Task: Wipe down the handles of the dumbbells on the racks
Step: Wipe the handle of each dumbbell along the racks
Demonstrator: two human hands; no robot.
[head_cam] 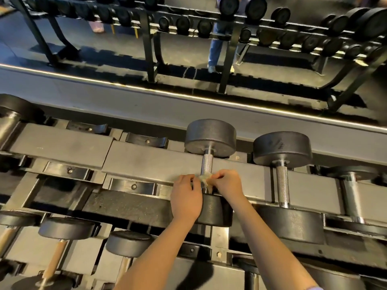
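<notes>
A black dumbbell with a knurled steel handle [207, 164] lies across the top tier of the grey rack [146, 160]. A small pale cloth [204, 178] is wrapped over the near end of that handle. My left hand [186, 195] pinches the cloth from the left, and my right hand [227, 183] pinches it from the right. Both hands meet over the handle just above the near weight head [215, 212]. To the right, a second dumbbell handle [282, 183] and a third [352, 197] lie bare.
Empty saddles [134, 186] sit left of the hands on the top tier. Smaller dumbbells with tan handles [55, 260] rest on the lower tier. A mirror behind the rack shows another rack [230, 28] and a person's legs [215, 51].
</notes>
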